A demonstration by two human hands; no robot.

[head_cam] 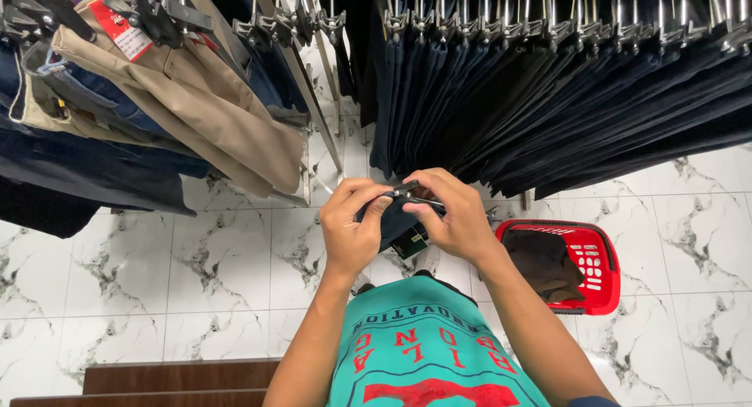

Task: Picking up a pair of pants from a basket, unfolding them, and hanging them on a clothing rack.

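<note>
Red basket (603,254); navy trousers (548,86) — white floor (196,258), grey-veined marble; teal shirt (423,336)

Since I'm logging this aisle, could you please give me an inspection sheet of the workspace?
Surface: white marbled tile floor.
Job's things: dark garment on a clip hanger, held up between both hands.
Clutter: red basket holding dark cloth.
Grippers: left hand and right hand pinch the hanger.
Cables: nothing seen.
Surroundings: rack of dark trousers, beige trousers, wooden step.
</note>
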